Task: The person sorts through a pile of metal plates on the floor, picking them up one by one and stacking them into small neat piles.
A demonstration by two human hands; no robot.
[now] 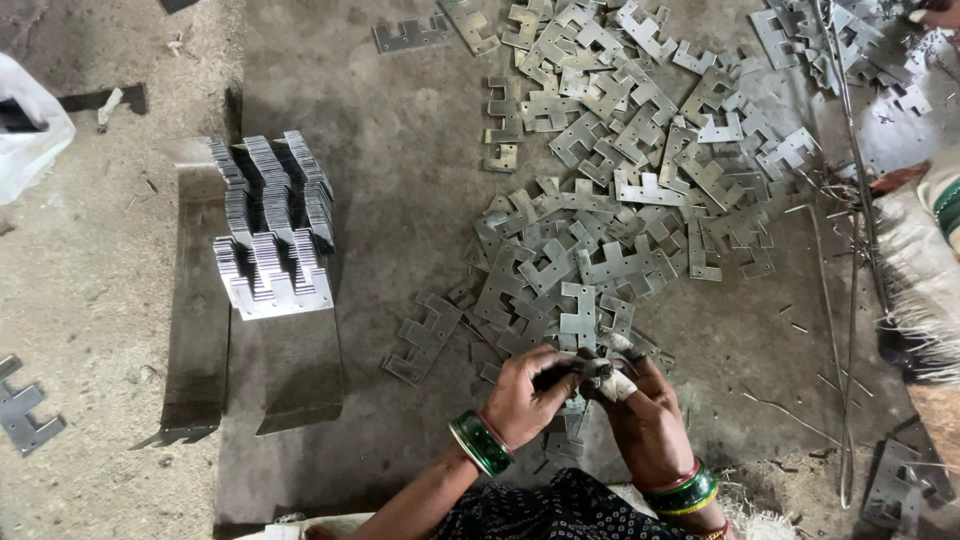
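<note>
Both hands meet just below the loose pile of flat grey stamped-steel bracket plates [610,200] on the concrete floor. Left hand [520,395] and right hand [645,415] w/ fingers pinching a small stack of these plates [580,368] between them. Thin, stiff, light individually; edges prob. sharp, so grip by flat faces. Neat stacked plates [272,230] lie well left of pile.

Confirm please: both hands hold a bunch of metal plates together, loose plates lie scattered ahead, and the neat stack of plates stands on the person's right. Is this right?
Not quite. In the head view the neat stack of plates stands on the person's left. The rest holds: left hand and right hand hold a bunch of metal plates, loose plates ahead.
</note>
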